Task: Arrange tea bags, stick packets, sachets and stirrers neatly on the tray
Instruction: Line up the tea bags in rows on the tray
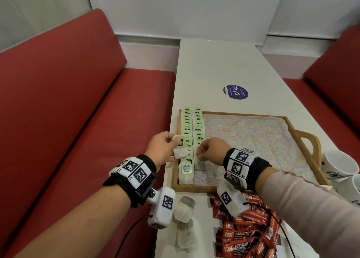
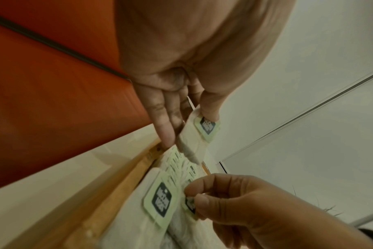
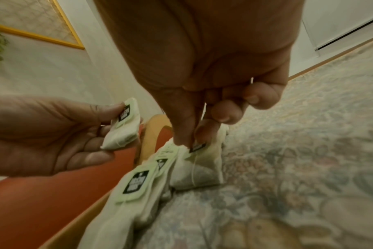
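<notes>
Under right hand [image 1: 209, 149], tea bag [image 3: 199, 166] tag half-hidden.

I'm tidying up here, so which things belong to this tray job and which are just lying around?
Part of the job: tray, tea bags in rows, tea bag in left hand, loose tea bags, red stick packets.
Lying about: white mugs, purple sticker.

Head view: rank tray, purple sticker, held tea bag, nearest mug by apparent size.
1. tray
2. mug, cut by the frame edge, nearer the camera
3. sticker
4. tea bag in the left hand

Sticker versus tea bag is close.
</notes>
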Tool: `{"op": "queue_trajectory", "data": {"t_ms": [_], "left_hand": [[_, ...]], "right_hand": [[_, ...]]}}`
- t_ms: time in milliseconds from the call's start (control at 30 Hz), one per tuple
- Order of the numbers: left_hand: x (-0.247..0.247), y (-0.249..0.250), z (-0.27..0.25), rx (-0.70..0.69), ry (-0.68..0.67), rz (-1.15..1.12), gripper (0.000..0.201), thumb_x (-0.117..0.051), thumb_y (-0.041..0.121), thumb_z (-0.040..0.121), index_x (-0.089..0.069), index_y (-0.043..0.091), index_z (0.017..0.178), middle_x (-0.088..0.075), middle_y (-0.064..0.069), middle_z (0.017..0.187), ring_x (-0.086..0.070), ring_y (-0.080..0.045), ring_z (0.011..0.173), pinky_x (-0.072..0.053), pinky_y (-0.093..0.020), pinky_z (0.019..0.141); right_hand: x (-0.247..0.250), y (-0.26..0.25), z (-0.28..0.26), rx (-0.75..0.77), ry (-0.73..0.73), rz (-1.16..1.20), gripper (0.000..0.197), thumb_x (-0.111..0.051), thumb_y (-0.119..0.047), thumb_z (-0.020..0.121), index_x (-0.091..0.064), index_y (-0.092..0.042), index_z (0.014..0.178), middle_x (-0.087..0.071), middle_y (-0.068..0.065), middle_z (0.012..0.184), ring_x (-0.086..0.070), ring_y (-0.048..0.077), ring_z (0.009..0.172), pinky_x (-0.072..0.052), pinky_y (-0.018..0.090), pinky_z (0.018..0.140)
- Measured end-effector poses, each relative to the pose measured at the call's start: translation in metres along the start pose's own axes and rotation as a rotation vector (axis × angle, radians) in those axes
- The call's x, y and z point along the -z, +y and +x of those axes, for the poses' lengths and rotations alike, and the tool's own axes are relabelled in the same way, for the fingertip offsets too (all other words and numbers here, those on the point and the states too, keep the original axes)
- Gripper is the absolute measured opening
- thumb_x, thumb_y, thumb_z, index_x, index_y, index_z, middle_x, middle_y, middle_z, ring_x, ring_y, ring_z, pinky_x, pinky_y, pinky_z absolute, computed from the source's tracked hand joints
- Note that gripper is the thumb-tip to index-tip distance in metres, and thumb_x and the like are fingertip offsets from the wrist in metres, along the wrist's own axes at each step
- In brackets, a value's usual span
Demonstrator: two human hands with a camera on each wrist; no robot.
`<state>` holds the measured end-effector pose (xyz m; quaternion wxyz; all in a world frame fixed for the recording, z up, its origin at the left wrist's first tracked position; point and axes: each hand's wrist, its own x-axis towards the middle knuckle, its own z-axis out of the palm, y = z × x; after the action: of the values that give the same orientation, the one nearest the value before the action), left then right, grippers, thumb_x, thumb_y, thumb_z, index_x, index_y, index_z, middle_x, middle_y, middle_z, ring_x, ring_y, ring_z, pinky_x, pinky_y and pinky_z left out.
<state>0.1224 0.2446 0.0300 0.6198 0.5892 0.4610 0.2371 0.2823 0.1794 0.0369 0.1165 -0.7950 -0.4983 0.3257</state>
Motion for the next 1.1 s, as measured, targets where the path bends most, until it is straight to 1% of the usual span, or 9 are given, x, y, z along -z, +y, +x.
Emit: {"op": "queue_trajectory", "data": {"t_ms": [133,233,333,433,500,600,700,900,1100], "left_hand": [[0.000,0.000,-0.001,-0.012,0.014,0.015,0.007,-0.055,0.015,0.096,-0.056,0.009,0.098,-0.056,-0.001,0.082,-0.054,-0.004,0.056,-0.054,-0.022,0.052],[0.001,0.000,-0.002,-0.022,0.006,0.040,0.005,-0.058,0.017,0.094,-0.058,0.014,0.091,-0.056,-0.006,0.090,-0.056,-0.009,0.066,-0.050,-0.019,0.047],[-0.002,0.000,-0.004,-0.031,-0.007,0.070,0.005,-0.062,0.018,0.092,-0.059,0.019,0.088,-0.058,0.000,0.084,-0.055,-0.007,0.069,-0.049,-0.020,0.051],[-0.008,-0.002,-0.007,-0.036,-0.046,0.102,0.010,-0.066,0.020,0.089,-0.063,0.014,0.097,-0.061,-0.001,0.086,-0.058,-0.008,0.073,-0.050,-0.021,0.054],[-0.013,-0.003,-0.009,-0.024,-0.072,0.143,0.017,-0.068,0.022,0.087,-0.065,0.013,0.101,-0.062,0.000,0.083,-0.056,-0.007,0.069,-0.050,-0.020,0.053],[-0.016,-0.005,-0.011,0.017,-0.135,0.167,0.010,-0.070,0.020,0.085,-0.064,0.015,0.092,-0.058,0.004,0.072,-0.055,-0.006,0.064,-0.047,-0.021,0.051],[-0.016,-0.006,-0.013,0.048,-0.185,0.186,0.009,-0.070,0.016,0.086,-0.062,0.018,0.088,-0.062,0.003,0.075,-0.059,-0.008,0.065,-0.047,-0.022,0.053],[-0.013,-0.003,-0.013,0.039,-0.146,0.215,0.007,-0.066,0.014,0.089,-0.062,0.014,0.094,-0.064,-0.002,0.080,-0.060,-0.010,0.065,-0.047,-0.021,0.051],[-0.019,0.000,-0.013,0.086,-0.136,0.197,0.008,-0.061,0.012,0.090,-0.058,0.012,0.097,-0.071,-0.010,0.099,-0.059,-0.013,0.062,-0.044,-0.020,0.045]], "right_hand": [[-0.004,0.000,-0.001,-0.012,-0.012,-0.034,0.010,-0.064,-0.013,0.087,-0.071,-0.015,0.094,-0.062,-0.005,0.086,-0.057,0.011,0.082,-0.043,0.022,0.073],[0.003,-0.004,-0.005,0.058,0.028,0.051,0.009,-0.065,-0.015,0.087,-0.070,-0.016,0.095,-0.062,-0.005,0.081,-0.056,0.009,0.074,-0.043,0.021,0.069],[0.010,-0.009,-0.013,0.164,0.021,0.238,0.019,-0.075,-0.016,0.079,-0.064,-0.020,0.094,-0.062,-0.005,0.075,-0.057,0.008,0.066,-0.047,0.022,0.069],[0.012,-0.011,-0.018,0.201,0.019,0.310,0.017,-0.075,-0.013,0.079,-0.065,-0.018,0.092,-0.062,-0.004,0.071,-0.056,0.008,0.058,-0.050,0.024,0.065],[0.013,-0.009,-0.019,0.191,0.048,0.291,0.009,-0.071,-0.011,0.083,-0.065,-0.017,0.084,-0.060,-0.003,0.065,-0.053,0.003,0.048,-0.046,0.016,0.053],[0.011,-0.002,-0.020,0.148,0.048,0.233,0.020,-0.070,-0.010,0.084,-0.062,-0.023,0.072,-0.058,-0.004,0.061,-0.048,-0.001,0.039,-0.039,0.013,0.043],[0.010,0.005,-0.020,0.097,-0.002,0.182,0.020,-0.070,-0.011,0.084,-0.061,-0.023,0.071,-0.057,-0.005,0.059,-0.046,-0.001,0.035,-0.040,0.015,0.044],[0.009,0.014,-0.020,0.017,-0.168,0.082,0.011,-0.066,-0.014,0.087,-0.061,-0.020,0.081,-0.061,-0.005,0.064,-0.045,0.002,0.037,-0.038,0.018,0.048],[0.007,0.013,-0.011,-0.032,-0.109,0.067,0.011,-0.065,-0.011,0.087,-0.057,-0.016,0.081,-0.058,-0.003,0.065,-0.047,0.003,0.038,-0.037,0.014,0.042]]}}
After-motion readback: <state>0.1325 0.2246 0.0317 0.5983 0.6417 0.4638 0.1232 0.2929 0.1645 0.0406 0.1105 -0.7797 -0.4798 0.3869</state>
